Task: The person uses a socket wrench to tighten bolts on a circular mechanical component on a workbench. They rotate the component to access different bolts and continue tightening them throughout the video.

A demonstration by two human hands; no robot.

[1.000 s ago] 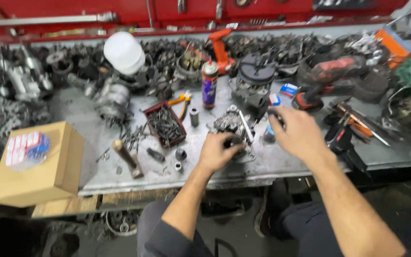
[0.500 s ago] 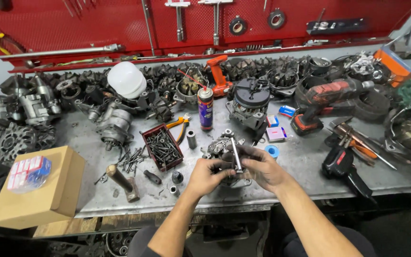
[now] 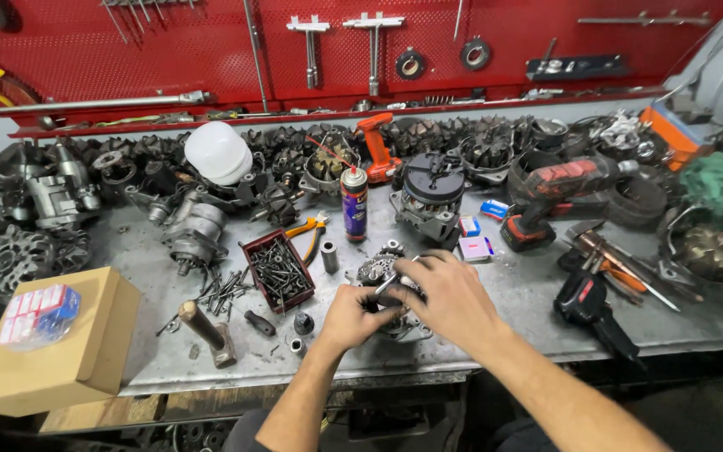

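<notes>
**Counter layout**

Alternator (image 3: 387, 285) sits on the counter (image 3: 529, 293) near its front edge, between both hands. Screw tray (image 3: 278, 269) lies left of it, hammer (image 3: 207, 332) further left, spray can (image 3: 354, 203) behind, drill (image 3: 558, 197) right.

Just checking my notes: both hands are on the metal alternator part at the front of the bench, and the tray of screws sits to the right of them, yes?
Not quite. In the head view the tray of screws sits to the left of the left hand and right hand, not the right. Both hands are indeed on the metal alternator part at the bench's front.

Red pegboard wall (image 3: 211, 50) behind cluttered grey metal workbench (image 3: 546, 293); dim floor below.
</notes>
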